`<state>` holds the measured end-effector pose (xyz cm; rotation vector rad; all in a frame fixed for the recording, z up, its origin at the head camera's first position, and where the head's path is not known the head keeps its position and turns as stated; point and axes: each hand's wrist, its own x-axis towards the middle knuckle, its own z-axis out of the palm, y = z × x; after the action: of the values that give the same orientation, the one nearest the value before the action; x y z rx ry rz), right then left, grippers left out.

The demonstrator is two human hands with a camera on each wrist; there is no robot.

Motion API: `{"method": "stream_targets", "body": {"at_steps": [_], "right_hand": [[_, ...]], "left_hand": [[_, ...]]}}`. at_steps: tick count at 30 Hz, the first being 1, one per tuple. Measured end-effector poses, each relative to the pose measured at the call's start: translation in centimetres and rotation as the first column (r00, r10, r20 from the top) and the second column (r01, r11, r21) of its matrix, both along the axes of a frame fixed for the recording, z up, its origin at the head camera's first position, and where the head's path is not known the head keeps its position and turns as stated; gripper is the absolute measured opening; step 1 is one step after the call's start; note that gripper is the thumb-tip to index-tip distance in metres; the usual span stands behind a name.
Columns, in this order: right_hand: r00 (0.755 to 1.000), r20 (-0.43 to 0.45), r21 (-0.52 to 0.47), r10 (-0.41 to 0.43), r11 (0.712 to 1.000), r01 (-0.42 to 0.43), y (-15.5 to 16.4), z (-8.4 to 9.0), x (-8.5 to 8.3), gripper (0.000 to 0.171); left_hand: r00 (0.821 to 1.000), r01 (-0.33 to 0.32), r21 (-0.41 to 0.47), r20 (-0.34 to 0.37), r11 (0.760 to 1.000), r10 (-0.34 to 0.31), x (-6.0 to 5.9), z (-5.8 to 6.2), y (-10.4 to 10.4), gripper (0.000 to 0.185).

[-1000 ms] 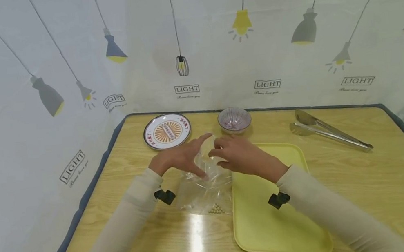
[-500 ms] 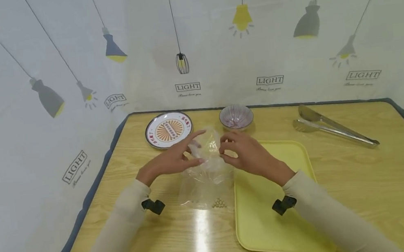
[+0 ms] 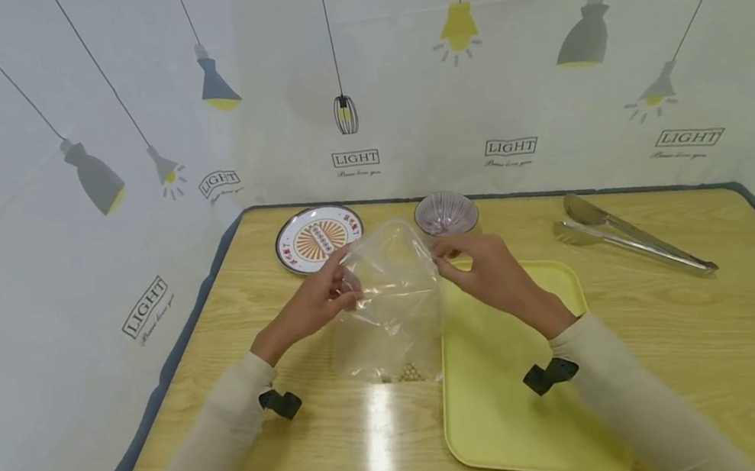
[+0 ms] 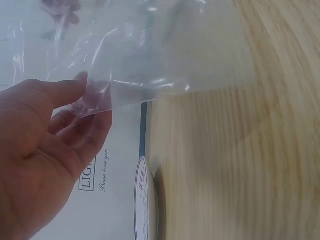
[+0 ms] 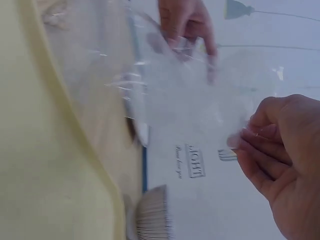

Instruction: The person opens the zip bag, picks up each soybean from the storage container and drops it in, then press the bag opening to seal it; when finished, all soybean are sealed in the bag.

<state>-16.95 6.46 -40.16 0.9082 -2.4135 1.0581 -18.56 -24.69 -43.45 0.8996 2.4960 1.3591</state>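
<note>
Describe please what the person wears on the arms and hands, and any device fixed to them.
Both arms are in long, close-fitting sleeves of pale beige cloth that end at the wrists. The left hand and the right hand are bare: no gloves, rings or watch can be seen. Under each wrist sits a small black device, left and right. No cables show.

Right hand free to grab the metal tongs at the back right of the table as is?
Probably not as is. The right hand is pinching the top edge of the clear plastic bag that the left hand also holds. The path to the metal tongs over the bare wooden table looks unobstructed.
</note>
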Motion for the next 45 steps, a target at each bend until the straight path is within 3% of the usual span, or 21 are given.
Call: {"method": "stream_targets", "body": {"at_steps": [6,13,17,21,25,29,32,37,42,43,45], "right_hand": [[0.999,-0.006,-0.039,-0.036,0.999,0.036,1.8,3.0,-1.1,0.004],[0.983,0.18,-0.02,0.027,1.0,-0.023,2.6,5.9,-2.4,0.019],[0.971,0.232,0.024,0.051,0.998,-0.058,2.6,6.4,-2.3,0.022],[0.972,0.223,0.042,0.076,0.995,-0.087,2.5,6.4,-2.2,0.022],[0.969,0.222,0.02,0.108,0.993,-0.115,2.2,6.2,-2.3,0.025],[0.966,0.231,0.01,0.116,0.993,-0.121,1.6,6.0,-2.4,0.026],[0.964,0.245,0.012,0.102,0.994,-0.108,1.1,5.8,-2.4,0.027],[0.964,0.25,0.008,0.092,0.995,-0.097,0.7,5.6,-2.2,0.031],[0.95,0.303,-0.051,0.074,0.997,-0.061,0.5,4.9,-1.9,0.028],[0.944,0.323,-0.057,0.068,0.997,-0.052,0.4,4.6,-1.8,0.025],[0.931,0.361,-0.068,0.06,0.997,-0.038,0.3,4.0,-1.6,0.02]], "left_hand": [[1.0,-0.005,-0.005,0.008,1.0,0.005,0.3,0.0,-0.4,0.074],[1.0,0.026,0.008,0.004,1.0,-0.026,0.4,0.9,-0.3,0.059],[0.998,-0.014,-0.036,-0.061,0.999,0.012,0.7,2.1,-0.3,0.06],[0.985,-0.076,0.031,-0.151,0.997,0.079,0.9,3.2,0.1,0.057],[0.944,-0.18,0.164,-0.25,0.97,0.217,0.9,3.6,0.8,0.044],[0.852,-0.288,0.311,-0.348,0.906,0.39,0.8,3.9,1.6,0.036],[0.801,-0.298,0.388,-0.395,0.872,0.449,0.6,3.9,2.2,0.028],[0.759,-0.296,0.448,-0.426,0.844,0.492,0.4,4.6,2.9,0.019],[0.711,-0.352,0.475,-0.424,0.806,0.561,0.5,5.3,3.4,0.011],[0.704,-0.365,0.487,-0.413,0.793,0.578,0.6,5.4,3.5,0.011],[0.707,-0.375,0.527,-0.37,0.763,0.603,0.8,5.7,3.7,0.01]]}}
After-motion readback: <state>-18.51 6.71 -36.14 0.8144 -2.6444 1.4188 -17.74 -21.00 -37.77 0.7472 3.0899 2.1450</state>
